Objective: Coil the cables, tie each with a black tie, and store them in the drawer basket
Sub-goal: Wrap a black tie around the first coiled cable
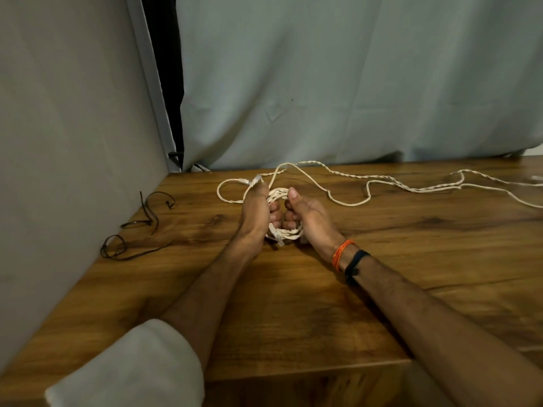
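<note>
Left hand (256, 212) clenches cable coil (283, 232) | right hand (305, 217) clenches coil

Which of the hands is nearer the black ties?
Left. The left hand grips the coil closer to the black ties by the left wall; the right hand holds the coil's far side.

The left arm wears a rolled-up white sleeve (132, 365); the right wrist carries an orange thread band (340, 254) and a black band (355, 264).
</note>
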